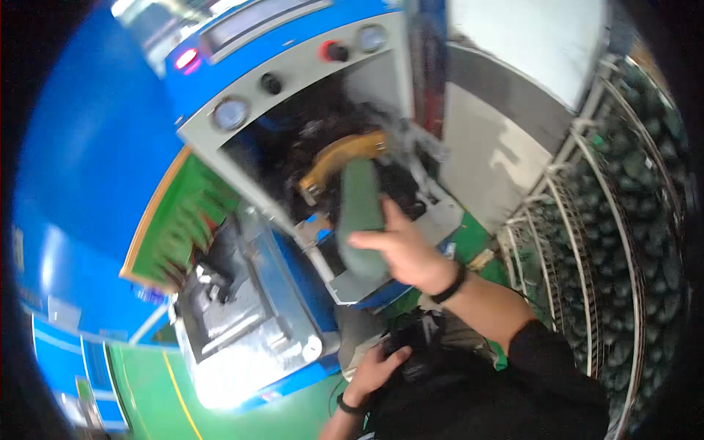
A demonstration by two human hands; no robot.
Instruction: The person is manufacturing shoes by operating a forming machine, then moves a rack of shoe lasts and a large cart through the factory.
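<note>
The right hand (400,246), forearm outstretched, clamps a green shoe-shaped form (359,202) above the blue-and-grey machine's (304,67) front edge; the left hand (375,372) sits lower, whether gripping anything I can't tell.

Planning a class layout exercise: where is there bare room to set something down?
Bare-looking: the silver bench's near end, below the tray, though glare hides detail; the green floor left of it. Crowded: the rack, packed with dark green pieces; the machine opening, where the right hand holds a green elongated piece before a yellow curved part.
</note>
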